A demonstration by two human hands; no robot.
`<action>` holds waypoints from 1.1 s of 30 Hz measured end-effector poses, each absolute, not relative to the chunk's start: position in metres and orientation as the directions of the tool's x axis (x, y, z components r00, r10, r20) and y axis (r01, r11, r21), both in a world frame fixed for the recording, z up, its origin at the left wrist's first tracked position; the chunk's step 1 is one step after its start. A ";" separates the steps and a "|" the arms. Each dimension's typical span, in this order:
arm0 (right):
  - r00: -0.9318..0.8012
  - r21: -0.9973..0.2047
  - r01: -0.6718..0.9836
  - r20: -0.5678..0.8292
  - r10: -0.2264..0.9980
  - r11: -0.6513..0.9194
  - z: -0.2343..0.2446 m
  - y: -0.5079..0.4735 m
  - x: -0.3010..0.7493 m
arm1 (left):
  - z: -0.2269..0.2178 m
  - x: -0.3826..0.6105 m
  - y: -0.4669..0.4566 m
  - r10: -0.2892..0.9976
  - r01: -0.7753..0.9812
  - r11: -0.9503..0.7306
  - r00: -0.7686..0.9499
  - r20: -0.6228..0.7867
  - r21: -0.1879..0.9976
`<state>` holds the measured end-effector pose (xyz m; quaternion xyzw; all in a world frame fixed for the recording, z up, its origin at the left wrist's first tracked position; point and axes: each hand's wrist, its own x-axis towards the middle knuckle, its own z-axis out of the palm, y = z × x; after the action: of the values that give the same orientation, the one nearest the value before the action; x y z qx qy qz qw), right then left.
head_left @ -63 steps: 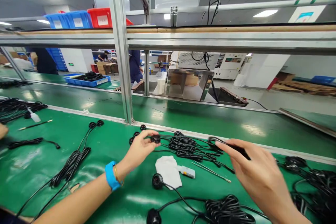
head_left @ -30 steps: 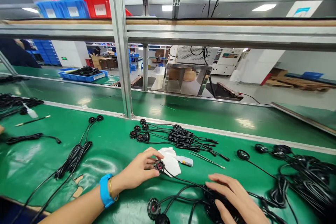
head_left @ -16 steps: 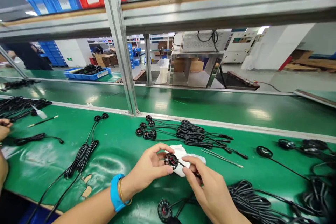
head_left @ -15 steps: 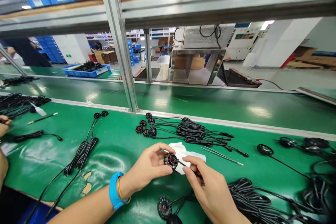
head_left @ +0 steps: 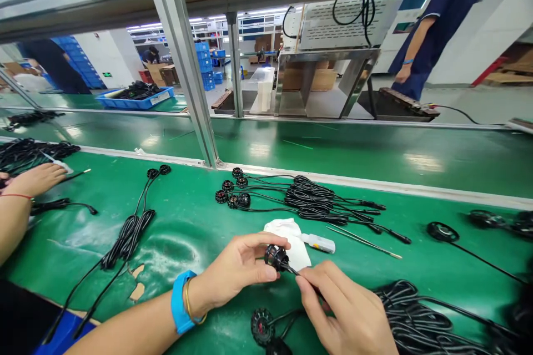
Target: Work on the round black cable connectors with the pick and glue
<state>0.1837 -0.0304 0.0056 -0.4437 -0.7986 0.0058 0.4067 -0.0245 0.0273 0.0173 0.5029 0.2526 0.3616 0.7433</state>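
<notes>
worktop (head_left: 175, 233): green belt surface that carries everything; all places below are told from the white cloth (head_left: 291, 236), which lies near its middle.
cable bundles: one tied group (head_left: 316, 205) with round black heads lies just behind the cloth; a loose heap (head_left: 416, 316) lies to its right and nearer to the person; two long coils (head_left: 125, 238) lie well to its left.
left hand (head_left: 237, 272): just in front of the cloth, lifted above the worktop, closed with thumb and fingers around the round black head (head_left: 276, 257).
right hand (head_left: 350, 316): in front and to the right of the cloth, fingertips pinched on the thin cable (head_left: 293, 272) where it leaves the head.
key relation: the head is between both hands, at the near edge of the cloth; its cable runs from the head down and right, into the right hand. The left hand is the nearer one to the head, the right hand to the cable.
small things: a white tube (head_left: 318, 243) touches the right side of the cloth; a thin stick (head_left: 366, 241) lies beyond it.
co-worker hand (head_left: 35, 177): far left of the cloth, resting on the worktop.
change: half a second ago the red and black face of the head looked to the camera; now it is turned away and only the black side shows. The right hand fingers have moved lower along the cable.
</notes>
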 end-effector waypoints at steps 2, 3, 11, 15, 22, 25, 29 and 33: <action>-0.264 -0.358 0.723 0.648 0.715 0.591 0.005 -0.032 0.184 | 0.018 -0.024 0.028 0.792 -0.262 0.161 0.610 0.034 0.951; -0.259 -0.349 0.733 0.650 0.714 0.584 0.004 -0.032 0.184 | 0.019 -0.024 0.027 0.790 -0.250 0.134 0.611 0.049 0.959; -0.244 -0.284 0.792 0.663 0.708 0.540 0.007 -0.032 0.180 | 0.016 -0.022 0.022 0.760 -0.159 0.283 0.639 -0.120 0.946; -0.243 -0.277 0.796 0.669 0.702 0.539 0.010 -0.031 0.179 | 0.013 -0.023 0.022 0.725 -0.100 0.366 0.654 -0.217 0.925; -0.254 -0.193 0.830 0.705 0.662 0.523 0.012 -0.034 0.177 | 0.010 -0.021 0.018 0.739 -0.211 0.414 0.646 -0.191 0.886; -0.244 -0.182 0.841 0.712 0.658 0.509 0.013 -0.033 0.176 | 0.009 -0.020 0.017 0.735 -0.219 0.428 0.648 -0.197 0.877; -0.228 -0.186 0.851 0.713 0.663 0.492 0.015 -0.032 0.176 | 0.011 -0.018 0.016 0.760 -0.208 0.392 0.622 -0.188 0.896; -0.230 -0.174 0.859 0.709 0.666 0.482 0.013 -0.032 0.177 | 0.015 -0.016 0.015 0.783 -0.187 0.360 0.593 -0.187 0.914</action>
<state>0.1768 -0.0323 0.0131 -0.4928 -0.7738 -0.1279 0.3769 -0.0157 0.0150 0.0151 0.4674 0.3190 0.3188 0.7604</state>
